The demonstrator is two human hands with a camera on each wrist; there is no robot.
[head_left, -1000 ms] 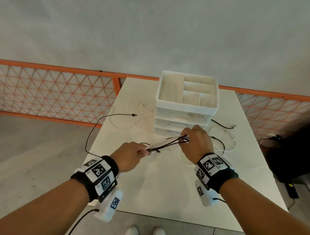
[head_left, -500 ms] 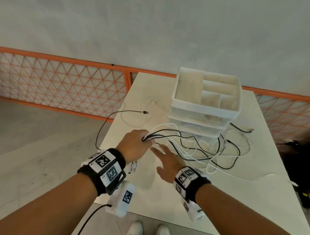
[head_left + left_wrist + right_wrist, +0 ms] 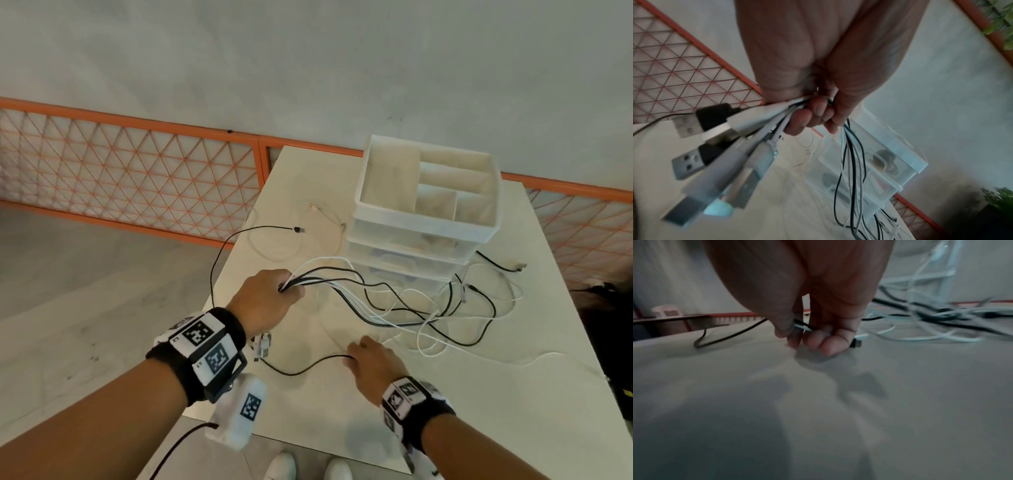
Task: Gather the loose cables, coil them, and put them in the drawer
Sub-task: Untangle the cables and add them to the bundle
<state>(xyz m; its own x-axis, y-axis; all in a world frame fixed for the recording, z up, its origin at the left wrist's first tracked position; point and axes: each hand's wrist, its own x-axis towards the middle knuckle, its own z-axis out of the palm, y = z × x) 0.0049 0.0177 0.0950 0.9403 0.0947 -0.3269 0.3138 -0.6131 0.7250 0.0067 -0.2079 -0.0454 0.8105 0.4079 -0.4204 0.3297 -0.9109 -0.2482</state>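
Note:
My left hand (image 3: 270, 301) grips a bundle of black and white cables (image 3: 346, 284) above the white table (image 3: 513, 394); their USB plugs (image 3: 701, 155) stick out behind the fist in the left wrist view. The cables trail right into a loose tangle (image 3: 445, 318) in front of the clear drawer unit (image 3: 407, 260). My right hand (image 3: 370, 359) is down on the table nearer me, pinching a black cable (image 3: 305, 368) between thumb and fingers (image 3: 797, 331). That cable runs left toward the table edge.
A white divided tray (image 3: 428, 185) tops the drawer unit. Another black cable (image 3: 239, 236) hangs off the table's left edge, and a pale cable (image 3: 325, 212) lies beside the unit. More cable ends (image 3: 503, 267) lie right of the unit. An orange mesh fence (image 3: 130, 171) runs behind.
My right hand let go of the stretched bundle, moved down toward me and pinched a black cable on the table. The freed cables dropped into a tangle. My left hand kept its grip.

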